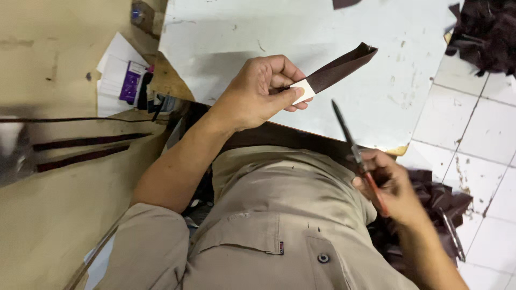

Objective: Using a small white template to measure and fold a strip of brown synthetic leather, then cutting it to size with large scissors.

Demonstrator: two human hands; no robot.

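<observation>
My left hand (263, 88) is raised over the white board (236, 32) and pinches the pale end of a long dark brown strip (338, 69) that slants up to the right. My right hand (389, 188) is lower right, near my lap, gripping a thin tool with a red handle and dark shaft (352, 145) pointing up toward the strip. The tool's tip is a short way below the strip, not touching it.
A heap of dark brown scraps (484, 32) lies at the top right and another pile (435, 209) on the white tiled floor by my right hand. Papers and a purple box (126, 78) sit at the left. Two dark strips (80, 150) lie on the tan surface.
</observation>
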